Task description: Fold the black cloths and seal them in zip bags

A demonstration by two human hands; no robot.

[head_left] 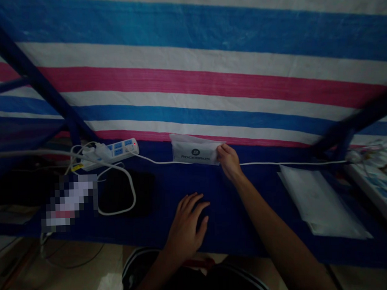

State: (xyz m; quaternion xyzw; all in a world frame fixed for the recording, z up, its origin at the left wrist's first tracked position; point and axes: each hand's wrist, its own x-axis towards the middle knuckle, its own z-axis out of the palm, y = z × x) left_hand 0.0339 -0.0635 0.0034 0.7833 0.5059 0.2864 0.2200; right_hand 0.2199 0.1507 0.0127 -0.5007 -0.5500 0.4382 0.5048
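Pinching pouch by right edge with right hand; resting left hand, empty, over table; best avoid dragging white cable.

There are two hands: one left hand and one right hand. Of the printed pouch I count one. The translucent bags are at least two in one pile; their exact number cannot be told. Power strips are two: one left power strip with one red light, and one right power strip. There is one yellow tag, one black item and one blue table. One striped sheet shows two blue stripes and two pink stripes. The white cables are several, too tangled for counting.
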